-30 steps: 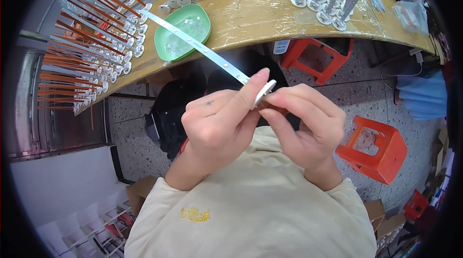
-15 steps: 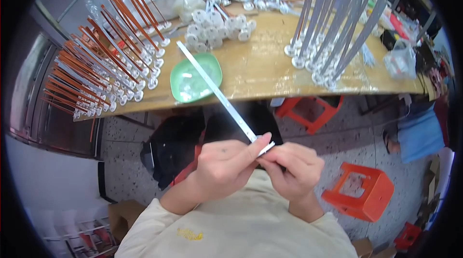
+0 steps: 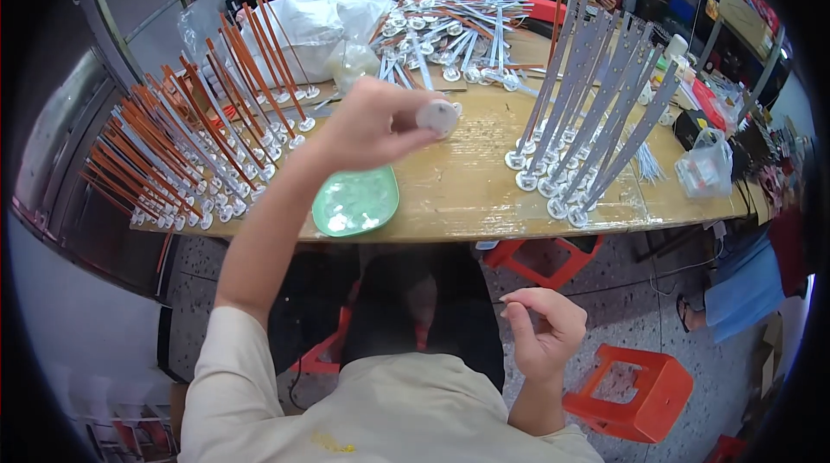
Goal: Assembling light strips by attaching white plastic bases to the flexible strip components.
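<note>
My left hand [image 3: 380, 121] reaches out over the table, closed on a round white disc base [image 3: 438, 118] whose flat face is turned toward me. A pale strip [image 3: 422, 63] shows just beyond the fingers; whether it belongs to this base I cannot tell. My right hand [image 3: 545, 333] hangs in front of me, past the table's near edge, with thumb and forefinger brought together. What they pinch, if anything, is too small to make out. Below my left wrist stands a green dish [image 3: 356, 204] with small clear or shiny bits in it.
Rows of upright orange and grey strips on round bases [image 3: 186, 139] fill the table's left; taller grey strips [image 3: 596, 100] stand right. Loose strips [image 3: 467, 26] lie heaped behind, beside a white sack [image 3: 303, 22]. An orange stool [image 3: 635, 394] is at lower right. Two people sit beyond.
My hands have parted. The left has swung forward over the table with the strip's round base facing me, while the right has dropped back and let go of it. The view has tilted up.
</note>
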`<state>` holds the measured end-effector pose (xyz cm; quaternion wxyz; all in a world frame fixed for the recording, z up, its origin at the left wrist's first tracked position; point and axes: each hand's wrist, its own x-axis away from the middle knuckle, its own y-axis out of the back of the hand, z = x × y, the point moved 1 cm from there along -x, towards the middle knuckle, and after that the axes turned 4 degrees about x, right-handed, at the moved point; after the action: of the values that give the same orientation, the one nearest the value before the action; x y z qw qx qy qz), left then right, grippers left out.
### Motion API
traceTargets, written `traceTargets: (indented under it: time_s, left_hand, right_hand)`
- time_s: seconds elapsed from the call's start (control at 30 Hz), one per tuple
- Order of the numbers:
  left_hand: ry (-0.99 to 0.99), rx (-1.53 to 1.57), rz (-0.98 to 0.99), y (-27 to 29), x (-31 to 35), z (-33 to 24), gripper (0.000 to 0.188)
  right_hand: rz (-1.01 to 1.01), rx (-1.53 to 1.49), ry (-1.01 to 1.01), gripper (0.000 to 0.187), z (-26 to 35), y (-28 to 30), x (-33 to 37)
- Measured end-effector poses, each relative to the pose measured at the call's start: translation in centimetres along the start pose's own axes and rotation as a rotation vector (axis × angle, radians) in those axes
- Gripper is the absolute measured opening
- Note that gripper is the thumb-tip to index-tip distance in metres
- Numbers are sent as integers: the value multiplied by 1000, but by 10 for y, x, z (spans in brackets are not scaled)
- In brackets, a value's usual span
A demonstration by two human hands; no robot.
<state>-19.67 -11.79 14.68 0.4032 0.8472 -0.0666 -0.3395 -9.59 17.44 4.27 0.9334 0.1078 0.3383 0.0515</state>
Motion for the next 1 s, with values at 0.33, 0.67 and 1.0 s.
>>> traceTargets:
  time_s: [0.33,0.67,1.0]
  left_hand:
    - [370,152,282,15,-59,124,24]
    - [188,-475,416,3,-67,163,30]
    - [27,-228,-244,-46,-14,-10,27]
  right_hand:
    - [-27,39,-101,8,-34,3,-6]
    - [-434,474,-75,10,-98,2,-56]
    - [-398,787,-88,12,-134,1,-64]
